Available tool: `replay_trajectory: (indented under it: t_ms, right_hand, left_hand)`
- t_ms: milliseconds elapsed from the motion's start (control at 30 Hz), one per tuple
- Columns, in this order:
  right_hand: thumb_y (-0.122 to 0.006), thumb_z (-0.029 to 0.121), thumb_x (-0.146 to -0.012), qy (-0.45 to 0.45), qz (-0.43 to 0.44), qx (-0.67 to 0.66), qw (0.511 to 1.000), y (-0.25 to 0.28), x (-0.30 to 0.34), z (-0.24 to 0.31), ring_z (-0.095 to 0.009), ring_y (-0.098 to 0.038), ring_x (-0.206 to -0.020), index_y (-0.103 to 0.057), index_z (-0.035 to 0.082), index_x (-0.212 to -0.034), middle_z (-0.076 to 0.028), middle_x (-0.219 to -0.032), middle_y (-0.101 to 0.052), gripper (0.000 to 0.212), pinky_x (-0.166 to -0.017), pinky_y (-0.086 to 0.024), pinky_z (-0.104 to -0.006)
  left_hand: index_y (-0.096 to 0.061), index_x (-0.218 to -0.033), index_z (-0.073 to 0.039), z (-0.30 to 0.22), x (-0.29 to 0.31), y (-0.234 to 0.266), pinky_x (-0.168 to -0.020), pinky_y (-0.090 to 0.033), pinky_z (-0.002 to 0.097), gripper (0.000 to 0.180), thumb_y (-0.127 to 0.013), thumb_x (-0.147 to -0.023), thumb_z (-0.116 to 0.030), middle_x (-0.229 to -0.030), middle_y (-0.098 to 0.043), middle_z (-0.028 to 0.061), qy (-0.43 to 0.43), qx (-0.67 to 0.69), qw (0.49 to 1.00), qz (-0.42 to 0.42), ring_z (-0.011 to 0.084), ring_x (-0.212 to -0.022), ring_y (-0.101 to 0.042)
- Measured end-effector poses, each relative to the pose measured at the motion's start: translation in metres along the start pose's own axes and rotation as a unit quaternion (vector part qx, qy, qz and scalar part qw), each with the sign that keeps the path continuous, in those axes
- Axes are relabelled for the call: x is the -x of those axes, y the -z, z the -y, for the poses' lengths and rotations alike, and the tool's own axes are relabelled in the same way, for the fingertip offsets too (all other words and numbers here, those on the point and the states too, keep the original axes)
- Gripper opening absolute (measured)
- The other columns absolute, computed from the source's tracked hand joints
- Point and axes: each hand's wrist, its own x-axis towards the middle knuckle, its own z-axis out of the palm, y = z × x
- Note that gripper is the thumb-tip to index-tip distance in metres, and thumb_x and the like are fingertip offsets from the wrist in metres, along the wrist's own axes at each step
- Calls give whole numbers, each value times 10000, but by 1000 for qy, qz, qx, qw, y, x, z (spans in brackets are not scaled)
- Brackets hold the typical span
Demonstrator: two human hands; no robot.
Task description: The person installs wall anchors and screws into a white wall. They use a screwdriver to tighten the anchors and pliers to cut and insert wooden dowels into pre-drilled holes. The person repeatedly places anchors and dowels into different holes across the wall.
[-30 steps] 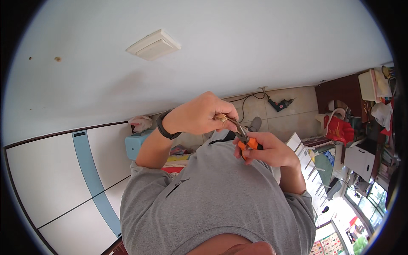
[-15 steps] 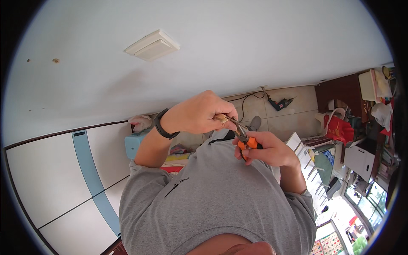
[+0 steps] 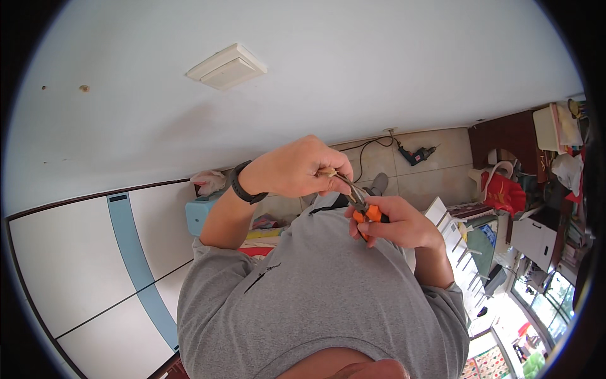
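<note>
One pair of orange-and-black-handled pliers (image 3: 377, 213): held before my grey T-shirt (image 3: 334, 278), head slanting up and to the left, handles partly covered by my grip.
Right hand (image 3: 407, 222): at the right of the pliers, my fingers curled closed around the handles; how hard they squeeze, I cannot tell.
Left hand (image 3: 297, 165): up and left of the pliers, fingers folded in, thumb and forefinger pinching a small tan piece (image 3: 327, 172).
Tan piece, closer: just up-left of the pliers' head, mostly hidden by my fingers, so I cannot tell its kind.
Plier tips: up against my left fingertips; whether they bite on anything, I cannot tell.
Wristband (image 3: 245, 186): black, on my left wrist, left of the pliers.
Power drill (image 3: 415, 155): green and black, on the tiled floor (image 3: 426, 183), above and right of the pliers, with a dark cord (image 3: 362, 159).
Wall switch (image 3: 228, 68): white, well up and left of the pliers.
Red bag (image 3: 505, 194): well to the right of the pliers.
Light-blue box (image 3: 201, 216): well to the left of the pliers.
</note>
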Motion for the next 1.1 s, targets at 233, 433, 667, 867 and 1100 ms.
replay_trajectory:
  t_ms: [233,433,667,867,1100]
  right_hand:
    - [-651,69,-1006,-8,5,3,1000,2,0,-2,-140,-670,-915,-637,-38,-1273,-74,-1011,-719,288,-707,-578,-291]
    - [-649,68,-1008,-4,-7,4,1000,0,-2,0,-125,-668,-875,-645,-26,-1233,-64,-974,-713,244,-661,-557,-280]
    - [-669,112,-1012,0,-20,4,1000,-1,-3,5,-97,-646,-786,-662,8,-1158,-37,-900,-696,179,-602,-503,-255]
    - [-678,136,-1009,-1,-38,5,999,-3,-4,7,-73,-612,-737,-665,27,-1137,-20,-868,-684,169,-581,-477,-241]
    - [-681,110,-987,85,-130,83,984,-8,-3,-2,-77,-582,-755,-661,6,-1149,-4,-845,-653,193,-664,-473,-259]
  left_hand:
    - [-723,-1030,-22,1,0,-1,-526,-429,253,89,-721,-949,-57,-634,-671,58,-5,5,1000,-2,142,-657,-759]
    - [-730,-1013,-31,-1,0,0,-519,-425,245,79,-738,-948,-76,-620,-659,56,-1,-21,1000,-17,143,-651,-761]
    - [-740,-992,-34,-2,0,0,-520,-447,234,97,-775,-943,-109,-589,-638,39,-1,-16,999,-47,149,-651,-771]
    - [-755,-1023,-29,-3,0,1,-523,-444,228,103,-760,-945,-95,-634,-687,43,-7,-2,997,-76,139,-622,-746]
    - [-718,-1127,-24,0,8,-9,-558,-412,223,184,-609,-1061,-157,-813,-724,65,-51,166,942,-286,88,-643,-606]
